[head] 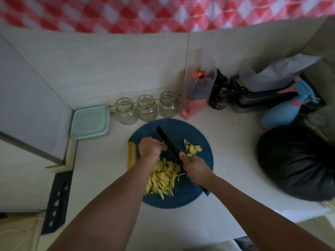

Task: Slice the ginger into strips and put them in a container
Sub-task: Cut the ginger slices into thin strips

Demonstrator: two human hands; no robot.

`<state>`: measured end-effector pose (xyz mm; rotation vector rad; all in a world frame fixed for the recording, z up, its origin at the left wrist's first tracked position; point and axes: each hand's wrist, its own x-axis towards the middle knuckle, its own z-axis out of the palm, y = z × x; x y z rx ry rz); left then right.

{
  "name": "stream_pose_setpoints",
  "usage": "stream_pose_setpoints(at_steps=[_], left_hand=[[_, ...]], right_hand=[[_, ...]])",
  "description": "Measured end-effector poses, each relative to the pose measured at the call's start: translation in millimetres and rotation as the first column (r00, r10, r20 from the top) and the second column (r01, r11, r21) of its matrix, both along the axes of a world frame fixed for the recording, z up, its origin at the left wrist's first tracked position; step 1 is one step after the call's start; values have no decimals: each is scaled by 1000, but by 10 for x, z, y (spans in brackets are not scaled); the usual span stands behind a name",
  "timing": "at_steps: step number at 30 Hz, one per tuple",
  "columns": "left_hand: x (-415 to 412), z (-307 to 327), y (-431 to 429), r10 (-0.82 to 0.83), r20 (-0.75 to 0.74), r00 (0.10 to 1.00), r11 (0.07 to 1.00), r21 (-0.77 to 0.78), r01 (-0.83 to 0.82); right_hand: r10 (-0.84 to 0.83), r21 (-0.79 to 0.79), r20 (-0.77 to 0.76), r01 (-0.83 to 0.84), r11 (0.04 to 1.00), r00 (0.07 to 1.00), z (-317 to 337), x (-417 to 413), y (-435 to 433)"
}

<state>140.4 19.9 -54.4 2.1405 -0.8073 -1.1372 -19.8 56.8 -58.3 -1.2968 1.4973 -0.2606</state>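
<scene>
On the round board [199, 134], the left hand [149, 147] curls its fingers over a ginger piece [164, 147]; the right hand [194, 168] grips the knife [168, 142], blade against it. Strips [163, 178] lie heaped below, more chunks [192, 149] right of the blade

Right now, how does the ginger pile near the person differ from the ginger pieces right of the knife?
The ginger pile is cut into thin strips; the ginger pieces are thick, irregular chunks. The ginger pile is large and spread out; the ginger pieces are few and close together. Both are pale yellow and lie on the blue cutting board.
</scene>
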Motion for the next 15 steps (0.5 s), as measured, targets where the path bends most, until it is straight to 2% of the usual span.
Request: stream_pose_setpoints(at_steps=[11,15], left_hand=[[24,5,-32,17,0,1000,999,35,-17],[38,-9,-31,24,-10,1000,999,32,-23]], right_hand=[[73,-27,-73,-75,997,995,15,-56,-30],[50,5,-59,-49,999,997,0,-40,-17]])
